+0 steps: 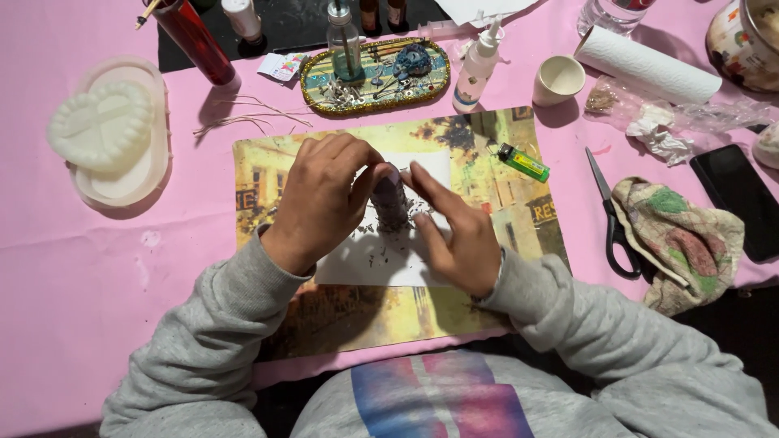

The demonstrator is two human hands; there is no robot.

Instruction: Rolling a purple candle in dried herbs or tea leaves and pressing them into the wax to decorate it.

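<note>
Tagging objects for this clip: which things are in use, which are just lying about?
In use:
left hand and right hand pressing a dark grey cylindrical candle
white paper sheet scattered with dark flecks
yellow picture placemat

Lying about:
green lighter
black-handled scissors
white paper towel roll
patterned cloth
white heart-shaped mould

We work at a table under a pink cloth [97, 268]. On it lie a painted street-scene mat [487, 154], a white mould [109, 130], an oval glitter-edged tray [375, 77], a small cup [558, 79], a paper towel roll [647, 65], black scissors [610, 219], a patterned rag [686, 243] — and a dark phone [740, 199] at the right edge.
</note>
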